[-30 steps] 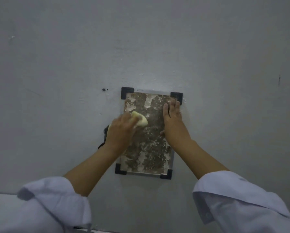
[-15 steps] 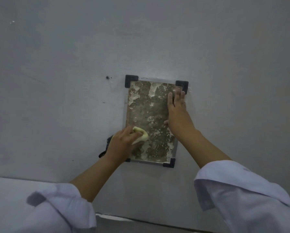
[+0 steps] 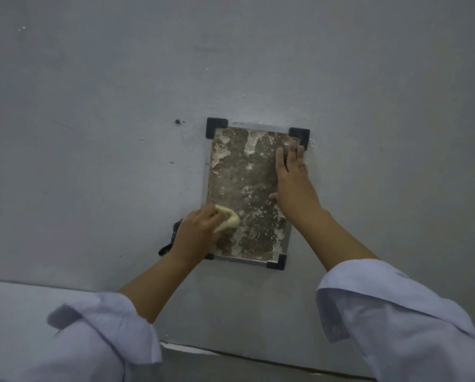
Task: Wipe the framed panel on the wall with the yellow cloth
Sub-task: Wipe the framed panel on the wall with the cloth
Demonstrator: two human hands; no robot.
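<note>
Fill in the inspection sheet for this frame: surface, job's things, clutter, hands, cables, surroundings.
Surface: grey wall, scuffed, small dark hole left of the panel.
Job's things: panel mottled brown and white, black corner caps; cloth bunched on its lower left.
Clutter: nothing seen.
Hands: left hand grips the cloth; right hand flat on the panel's right edge.
Cables: nothing seen; dark strap by the left wrist.
Surroundings: white sleeves, ledge lower left.

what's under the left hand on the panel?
The left hand grips the yellow cloth against the framed panel, low on its left side. It hides the bottom-left corner bracket and most of the cloth.
</note>
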